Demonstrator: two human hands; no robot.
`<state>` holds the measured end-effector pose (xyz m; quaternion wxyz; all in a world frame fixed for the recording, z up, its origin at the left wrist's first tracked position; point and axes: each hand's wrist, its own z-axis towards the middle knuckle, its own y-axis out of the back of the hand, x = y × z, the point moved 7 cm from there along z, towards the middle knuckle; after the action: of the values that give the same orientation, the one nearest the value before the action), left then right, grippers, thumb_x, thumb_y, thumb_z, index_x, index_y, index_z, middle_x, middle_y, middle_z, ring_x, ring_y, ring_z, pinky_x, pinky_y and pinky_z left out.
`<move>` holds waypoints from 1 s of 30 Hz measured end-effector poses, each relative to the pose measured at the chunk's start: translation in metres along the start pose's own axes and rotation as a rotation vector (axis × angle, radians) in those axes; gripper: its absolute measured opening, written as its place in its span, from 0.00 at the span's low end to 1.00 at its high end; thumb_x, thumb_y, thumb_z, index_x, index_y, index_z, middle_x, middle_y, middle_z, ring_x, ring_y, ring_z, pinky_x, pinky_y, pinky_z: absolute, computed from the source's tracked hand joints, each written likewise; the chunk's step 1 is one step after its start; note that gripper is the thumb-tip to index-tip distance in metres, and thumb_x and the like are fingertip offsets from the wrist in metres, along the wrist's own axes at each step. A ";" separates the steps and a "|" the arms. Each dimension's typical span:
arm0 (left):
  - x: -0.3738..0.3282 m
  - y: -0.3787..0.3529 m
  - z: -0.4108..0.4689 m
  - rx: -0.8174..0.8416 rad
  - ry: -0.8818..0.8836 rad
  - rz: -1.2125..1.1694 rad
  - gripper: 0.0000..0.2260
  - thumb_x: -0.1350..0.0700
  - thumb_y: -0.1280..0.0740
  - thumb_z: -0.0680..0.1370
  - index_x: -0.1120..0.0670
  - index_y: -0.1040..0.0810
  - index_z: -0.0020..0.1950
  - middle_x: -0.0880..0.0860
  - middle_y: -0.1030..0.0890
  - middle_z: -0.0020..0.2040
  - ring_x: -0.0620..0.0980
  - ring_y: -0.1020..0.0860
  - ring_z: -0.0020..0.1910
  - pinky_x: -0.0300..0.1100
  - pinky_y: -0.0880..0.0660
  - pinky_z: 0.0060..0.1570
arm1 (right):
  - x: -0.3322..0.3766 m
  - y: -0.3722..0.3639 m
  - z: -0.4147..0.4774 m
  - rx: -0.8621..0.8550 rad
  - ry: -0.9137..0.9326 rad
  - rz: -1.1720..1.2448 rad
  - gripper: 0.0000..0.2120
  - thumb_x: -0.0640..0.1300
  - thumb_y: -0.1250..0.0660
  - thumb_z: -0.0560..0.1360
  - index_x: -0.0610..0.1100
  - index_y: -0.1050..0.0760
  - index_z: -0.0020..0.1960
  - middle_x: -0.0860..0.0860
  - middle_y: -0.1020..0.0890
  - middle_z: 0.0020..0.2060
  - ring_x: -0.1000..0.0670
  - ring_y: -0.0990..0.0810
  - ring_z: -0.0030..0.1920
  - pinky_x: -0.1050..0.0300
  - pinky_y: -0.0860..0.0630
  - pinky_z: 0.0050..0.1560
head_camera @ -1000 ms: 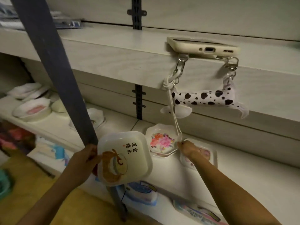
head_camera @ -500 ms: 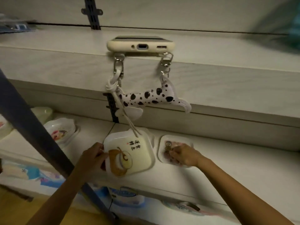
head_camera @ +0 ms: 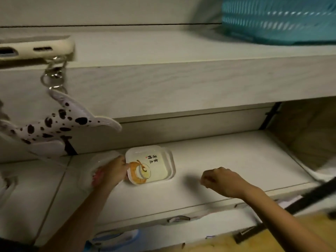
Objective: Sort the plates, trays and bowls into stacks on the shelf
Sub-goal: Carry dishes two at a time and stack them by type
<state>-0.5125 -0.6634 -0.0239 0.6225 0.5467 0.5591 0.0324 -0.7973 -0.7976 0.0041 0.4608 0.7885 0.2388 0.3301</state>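
Left hand (head_camera: 113,171) touches square plate (head_camera: 151,164).

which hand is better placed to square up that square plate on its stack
Left. The left hand already touches the square plate at its left edge, on the lower shelf. The right hand hovers apart, loosely curled and empty.

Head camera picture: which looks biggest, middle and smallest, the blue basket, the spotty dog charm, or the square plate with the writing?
1. Blue basket, though cut off by the picture edge.
2. Spotty dog charm, partly cut off too, and nearer the camera, so its lead over the plate is unsure.
3. Square plate.
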 end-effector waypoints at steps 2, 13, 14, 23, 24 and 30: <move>-0.006 -0.011 0.009 0.028 0.013 0.002 0.12 0.55 0.35 0.75 0.60 0.22 0.54 0.58 0.18 0.51 0.57 0.20 0.46 0.47 0.21 0.45 | -0.011 -0.002 -0.004 -0.018 -0.025 0.035 0.14 0.55 0.45 0.78 0.52 0.24 0.55 0.54 0.18 0.50 0.50 0.22 0.48 0.59 0.27 0.47; -0.029 -0.027 0.029 0.067 -0.025 0.349 0.18 0.47 0.37 0.76 0.60 0.21 0.56 0.59 0.18 0.55 0.57 0.21 0.53 0.41 0.31 0.45 | -0.030 0.001 -0.006 -0.113 -0.080 0.068 0.14 0.57 0.43 0.77 0.53 0.23 0.55 0.54 0.20 0.46 0.53 0.28 0.43 0.59 0.31 0.44; -0.031 -0.027 0.028 0.048 -0.046 0.378 0.17 0.49 0.38 0.77 0.59 0.23 0.58 0.58 0.19 0.57 0.56 0.22 0.54 0.42 0.31 0.46 | -0.029 0.002 -0.005 -0.116 -0.074 0.065 0.14 0.57 0.43 0.77 0.53 0.23 0.55 0.54 0.19 0.48 0.52 0.28 0.43 0.58 0.31 0.44; -0.044 -0.007 -0.019 -0.176 -0.254 0.434 0.13 0.56 0.41 0.79 0.58 0.27 0.62 0.56 0.20 0.57 0.53 0.21 0.53 0.41 0.27 0.48 | 0.002 0.006 0.011 -0.089 0.058 0.043 0.15 0.56 0.43 0.77 0.52 0.23 0.56 0.53 0.19 0.51 0.51 0.26 0.44 0.58 0.29 0.45; -0.043 -0.001 -0.028 -0.209 -0.274 0.415 0.13 0.56 0.41 0.79 0.58 0.26 0.60 0.56 0.19 0.55 0.53 0.21 0.51 0.40 0.27 0.46 | 0.008 0.005 0.014 -0.077 0.084 0.034 0.15 0.56 0.43 0.78 0.52 0.23 0.56 0.53 0.18 0.52 0.51 0.25 0.45 0.58 0.28 0.45; -0.008 0.042 -0.097 -0.389 -0.328 0.413 0.11 0.58 0.35 0.75 0.61 0.21 0.55 0.60 0.17 0.48 0.57 0.18 0.45 0.46 0.21 0.45 | 0.064 -0.006 0.033 -0.001 0.273 -0.031 0.15 0.58 0.43 0.77 0.52 0.24 0.55 0.52 0.20 0.56 0.49 0.21 0.50 0.55 0.24 0.47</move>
<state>-0.5624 -0.5890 0.0330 0.7773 0.5173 0.3120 0.1753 -0.7304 -0.7701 0.0059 0.4292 0.7322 0.3115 0.4273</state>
